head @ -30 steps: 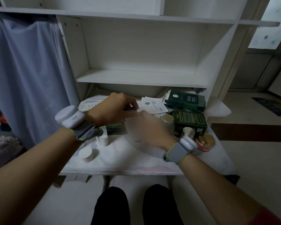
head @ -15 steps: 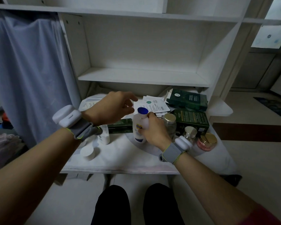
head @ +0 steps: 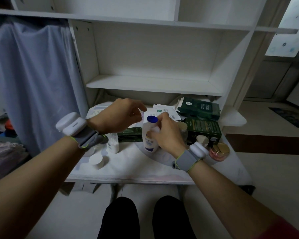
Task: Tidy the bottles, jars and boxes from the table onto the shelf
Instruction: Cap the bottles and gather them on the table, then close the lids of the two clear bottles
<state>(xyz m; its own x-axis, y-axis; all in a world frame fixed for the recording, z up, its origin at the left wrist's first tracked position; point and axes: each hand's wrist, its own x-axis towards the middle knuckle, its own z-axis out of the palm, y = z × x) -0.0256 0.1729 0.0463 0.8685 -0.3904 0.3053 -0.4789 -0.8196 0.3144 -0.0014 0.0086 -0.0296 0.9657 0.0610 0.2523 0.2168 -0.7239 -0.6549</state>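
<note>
the white shelf (head: 154, 85) sits up behind the bottle with its board bare, and the table (head: 133, 168) is under the bottle, which looks still stood on it, about mid-table. right of the bottle is a big dark green box (head: 204, 130), with a second green box (head: 199, 108) behind that one. a flat green box (head: 129, 134) lies just left of the bottle. my right hand (head: 166, 135) is wrapped on the white bottle (head: 149, 138) from its right side, fingers curled round the shoulder under the blue cap (head: 152, 119), thumb across the front label. my left hand (head: 121, 114) hovers just left and behind the bottle, apart from it, fingers loosely curled, nothing in them that i can see. a gold-lid jar (head: 218, 151) sits well right of the bottle, and a small white tub (head: 97, 160) sits left and nearer to me. handling guess: plastic lotion-type bottle, light to medium, stiff enough, smooth so maybe slippery. i'd grip mid-body below the shoulder, not by the cap, and keep it upright. the jar looks like glass, so it's fragile and wants a grip round its wall. versus half a second ago, the right hand has closed further round the bottle, thumb now over the label. the left hand barely moved. a second ago both hands were bunched together and blurred, hiding the bottle.
</note>
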